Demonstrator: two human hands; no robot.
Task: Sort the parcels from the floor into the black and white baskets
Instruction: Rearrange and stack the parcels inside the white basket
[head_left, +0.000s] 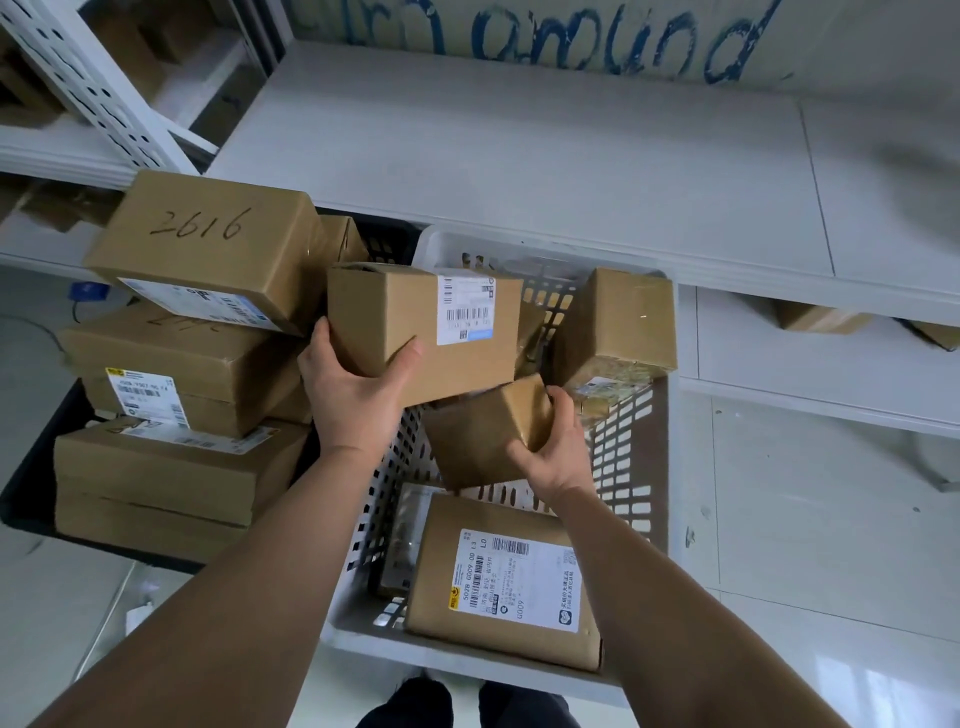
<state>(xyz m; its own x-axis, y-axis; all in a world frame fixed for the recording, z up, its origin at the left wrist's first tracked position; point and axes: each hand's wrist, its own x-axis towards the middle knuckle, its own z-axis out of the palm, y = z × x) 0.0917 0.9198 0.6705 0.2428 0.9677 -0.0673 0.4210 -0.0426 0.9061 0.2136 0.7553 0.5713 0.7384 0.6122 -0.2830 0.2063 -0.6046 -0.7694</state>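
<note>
My left hand grips a cardboard parcel with a white barcode label, held above the gap between the two baskets. My right hand grips a smaller plain brown parcel just below it, over the white basket. The white basket holds a flat labelled parcel at its near end and a taped box at its far right. The black basket on the left is piled high with several brown parcels, the top one marked 2616.
White metal shelving runs behind and over the baskets, with more boxes on the lower shelf at right. A perforated shelf upright stands at the upper left. Pale tiled floor lies to the right; my feet show at the bottom.
</note>
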